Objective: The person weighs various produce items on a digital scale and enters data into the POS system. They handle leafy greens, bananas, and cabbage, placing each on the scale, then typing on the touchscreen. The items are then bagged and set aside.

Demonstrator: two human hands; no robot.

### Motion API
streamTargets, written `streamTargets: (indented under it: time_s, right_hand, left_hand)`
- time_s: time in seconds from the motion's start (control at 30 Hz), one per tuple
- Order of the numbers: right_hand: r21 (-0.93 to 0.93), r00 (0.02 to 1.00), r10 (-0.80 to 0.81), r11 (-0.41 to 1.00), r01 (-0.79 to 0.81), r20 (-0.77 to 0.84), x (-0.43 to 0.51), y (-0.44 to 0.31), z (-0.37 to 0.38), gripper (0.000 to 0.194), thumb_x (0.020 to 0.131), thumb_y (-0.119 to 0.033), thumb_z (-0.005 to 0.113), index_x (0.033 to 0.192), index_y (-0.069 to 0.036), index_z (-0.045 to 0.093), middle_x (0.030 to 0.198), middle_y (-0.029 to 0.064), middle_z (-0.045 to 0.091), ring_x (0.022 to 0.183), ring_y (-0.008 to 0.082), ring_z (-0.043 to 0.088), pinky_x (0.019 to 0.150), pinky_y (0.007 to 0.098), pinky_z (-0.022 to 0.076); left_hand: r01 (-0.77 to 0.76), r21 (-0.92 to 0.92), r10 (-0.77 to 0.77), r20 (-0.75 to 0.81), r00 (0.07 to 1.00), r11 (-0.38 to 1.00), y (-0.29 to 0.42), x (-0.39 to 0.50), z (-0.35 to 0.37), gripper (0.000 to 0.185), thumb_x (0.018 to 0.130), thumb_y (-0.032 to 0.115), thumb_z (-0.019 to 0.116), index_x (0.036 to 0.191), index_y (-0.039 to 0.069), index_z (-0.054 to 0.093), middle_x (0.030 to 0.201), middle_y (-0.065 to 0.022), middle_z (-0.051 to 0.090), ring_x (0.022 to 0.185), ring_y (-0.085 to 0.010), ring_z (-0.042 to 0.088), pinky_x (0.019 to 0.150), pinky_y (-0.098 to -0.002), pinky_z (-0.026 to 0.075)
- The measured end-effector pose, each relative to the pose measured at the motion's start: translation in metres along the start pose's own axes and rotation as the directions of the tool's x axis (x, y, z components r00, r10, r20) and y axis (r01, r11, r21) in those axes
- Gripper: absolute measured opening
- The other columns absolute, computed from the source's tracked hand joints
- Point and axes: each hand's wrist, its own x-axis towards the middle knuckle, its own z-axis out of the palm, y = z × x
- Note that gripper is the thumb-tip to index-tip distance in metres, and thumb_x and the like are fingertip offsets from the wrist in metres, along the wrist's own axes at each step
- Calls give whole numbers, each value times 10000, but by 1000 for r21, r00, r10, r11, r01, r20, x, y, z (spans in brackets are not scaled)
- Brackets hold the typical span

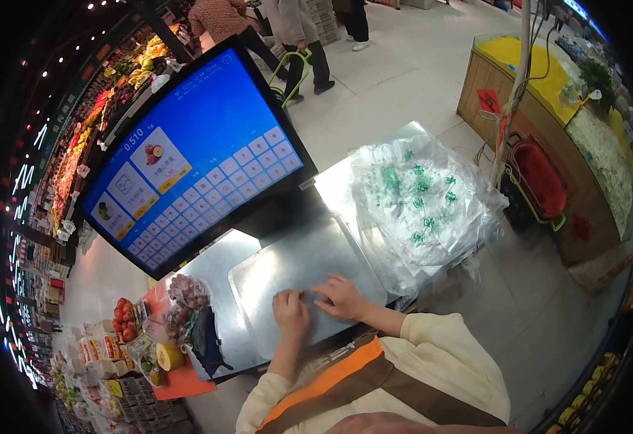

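Note:
My left hand (291, 316) is over the near part of the weighing scale's metal plate (273, 271), its fingers bent together and their undersides hidden. Close to its right, my right hand (342, 298) is above the same plate, thumb and fingers apart with nothing visible between them. Beyond the plate stands a tilted touch screen (202, 163) with a blue display, product pictures and an on-screen keyboard. To the right of the plate lies a heap of clear plastic bags (419, 200) with green print.
Left of the scale are bagged grapes (187, 295), a dark cloth-like item (206, 342), a cut yellow melon (169, 356) and tomatoes (125, 320). A pole (506, 119) with cables and a wooden display stand (544, 163) rise at right. Shoppers (300, 43) walk beyond the screen.

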Motion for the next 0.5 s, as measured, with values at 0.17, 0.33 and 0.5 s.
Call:
streamTargets:
  time_s: [0.17, 0.33, 0.5]
  right_hand:
    - [-360, 946, -226, 923, 133, -230, 3, -10, -11, 479, 819, -348, 839, 1190, -72, 714, 1172, 95, 704, 1136, 311, 625, 1107, 514, 438]
    - [-273, 974, -20, 958, 83, 227, 4, -6, -10, 461, 791, -416, 854, 1113, -108, 738, 1301, 106, 672, 1296, 322, 562, 1170, 582, 368]
    - [-262, 959, -274, 933, 246, -75, 1, -7, -7, 502, 784, -475, 852, 1120, -119, 740, 1330, 117, 664, 1318, 343, 548, 1175, 610, 346]
  left_hand:
    - [42, 79, -37, -56, 998, 996, -8, 26, 14, 505, 832, 90, 708, 1328, 8, 661, 1322, -239, 605, 1238, -451, 543, 1091, -544, 425]
    - [17, 69, -20, 41, 999, 997, -7, 6, 8, 498, 866, 109, 669, 1355, 16, 654, 1372, -257, 591, 1263, -465, 538, 1117, -566, 409]
    - [-14, 96, 7, 68, 998, 995, 20, -51, -12, 478, 849, 42, 655, 1326, 7, 657, 1373, -248, 577, 1255, -464, 540, 1095, -563, 428]
